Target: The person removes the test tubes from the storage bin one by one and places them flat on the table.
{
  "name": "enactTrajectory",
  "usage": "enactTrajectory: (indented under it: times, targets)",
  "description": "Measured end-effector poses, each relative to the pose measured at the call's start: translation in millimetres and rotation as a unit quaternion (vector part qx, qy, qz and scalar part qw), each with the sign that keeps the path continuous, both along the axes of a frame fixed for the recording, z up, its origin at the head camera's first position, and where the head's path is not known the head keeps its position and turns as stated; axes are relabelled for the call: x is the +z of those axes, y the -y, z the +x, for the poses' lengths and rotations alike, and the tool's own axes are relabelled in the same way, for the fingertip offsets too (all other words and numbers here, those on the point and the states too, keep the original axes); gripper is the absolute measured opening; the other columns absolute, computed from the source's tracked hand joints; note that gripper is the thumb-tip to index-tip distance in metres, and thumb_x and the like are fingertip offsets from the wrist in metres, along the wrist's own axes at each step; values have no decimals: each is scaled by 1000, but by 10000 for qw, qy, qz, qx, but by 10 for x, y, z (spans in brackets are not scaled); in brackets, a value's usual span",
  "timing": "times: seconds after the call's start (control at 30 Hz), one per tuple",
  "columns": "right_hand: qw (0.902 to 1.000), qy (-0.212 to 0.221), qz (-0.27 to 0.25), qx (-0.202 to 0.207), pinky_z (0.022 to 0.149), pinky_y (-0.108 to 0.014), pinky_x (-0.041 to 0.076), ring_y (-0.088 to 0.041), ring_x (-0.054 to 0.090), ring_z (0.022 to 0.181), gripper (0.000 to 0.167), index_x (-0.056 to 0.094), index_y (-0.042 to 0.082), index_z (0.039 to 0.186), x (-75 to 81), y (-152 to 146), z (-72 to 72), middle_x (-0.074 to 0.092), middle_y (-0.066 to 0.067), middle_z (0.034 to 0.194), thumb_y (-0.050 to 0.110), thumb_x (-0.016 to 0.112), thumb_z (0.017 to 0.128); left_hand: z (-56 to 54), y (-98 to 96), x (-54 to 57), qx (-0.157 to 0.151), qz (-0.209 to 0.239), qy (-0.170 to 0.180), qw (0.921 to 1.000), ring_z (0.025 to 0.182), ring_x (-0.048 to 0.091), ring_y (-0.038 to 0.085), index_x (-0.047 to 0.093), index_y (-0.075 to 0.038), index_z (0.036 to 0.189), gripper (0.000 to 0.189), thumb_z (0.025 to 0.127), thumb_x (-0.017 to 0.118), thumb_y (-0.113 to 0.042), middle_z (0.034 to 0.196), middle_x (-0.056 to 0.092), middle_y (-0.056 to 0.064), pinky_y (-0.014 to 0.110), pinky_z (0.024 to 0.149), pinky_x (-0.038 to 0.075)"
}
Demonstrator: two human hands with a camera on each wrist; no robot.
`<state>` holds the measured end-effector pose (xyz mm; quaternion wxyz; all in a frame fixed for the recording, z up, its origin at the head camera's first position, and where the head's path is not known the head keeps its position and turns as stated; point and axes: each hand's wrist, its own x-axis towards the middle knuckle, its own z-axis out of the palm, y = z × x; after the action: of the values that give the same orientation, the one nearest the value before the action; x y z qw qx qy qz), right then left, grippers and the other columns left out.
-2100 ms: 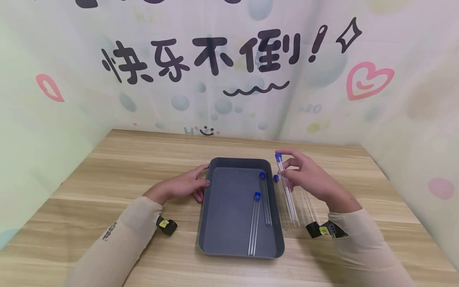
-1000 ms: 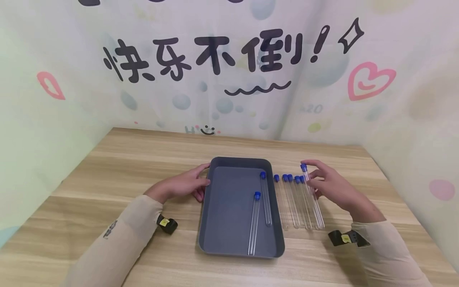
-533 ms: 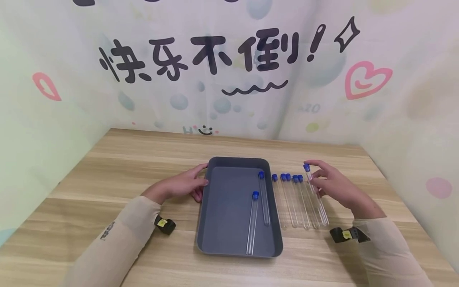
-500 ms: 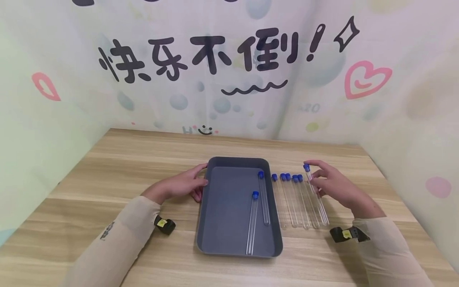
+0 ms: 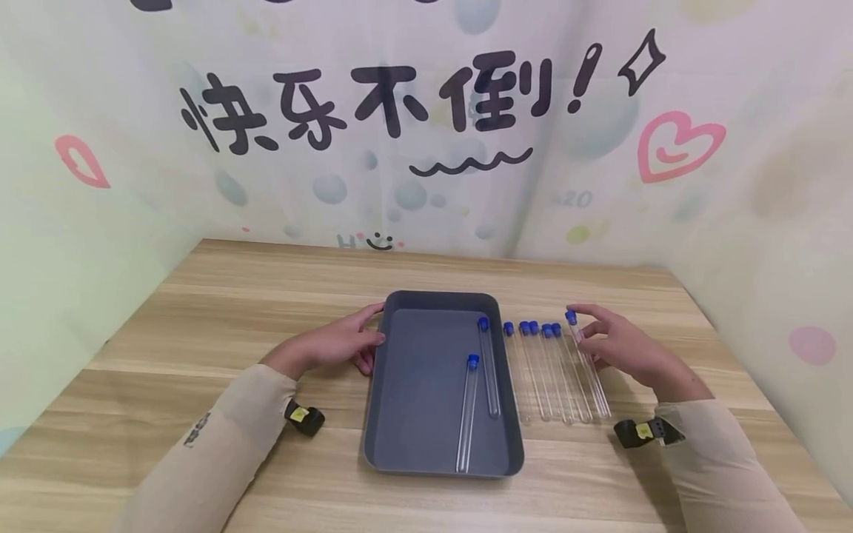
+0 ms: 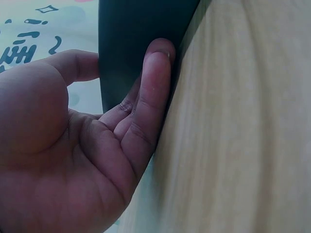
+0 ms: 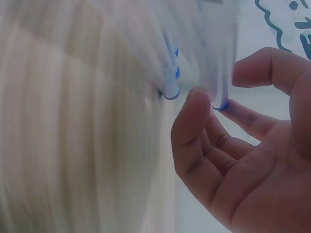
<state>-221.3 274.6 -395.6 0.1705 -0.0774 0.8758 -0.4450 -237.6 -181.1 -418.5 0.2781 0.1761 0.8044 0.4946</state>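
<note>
In the head view my right hand holds a clear test tube with a blue cap near its capped end. The index finger touches the cap. This tube lies at the right end of a row of capped test tubes on the table. Up close in the right wrist view, the held tube is blurred between thumb and fingers. My left hand grips the left wall of a grey tray; in the left wrist view its fingers lie against the tray's outer wall. Two capped test tubes lie inside the tray.
Everything stands on a wood-grain table. Behind it hangs a printed cloth backdrop, and pale walls close in both sides. The row of tubes lies close to the tray's right wall.
My right hand has carried the test tube from beside the tray rightward to the end of the row and lowered it slightly. My left hand stays at the tray.
</note>
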Motion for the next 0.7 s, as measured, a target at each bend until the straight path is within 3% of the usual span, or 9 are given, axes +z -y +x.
enactTrajectory:
  times: [0.7]
  targets:
    - [9984,-55,529,214,67,-36,60,-21,64,79,72,20,-1,157,-89,-11,11,55,-32,120,6,58,96,0,-3,2,-13,5,-3,10000,69,66,20,6,-18,162,68,105,43,-17,88,64,13,36,71,61]
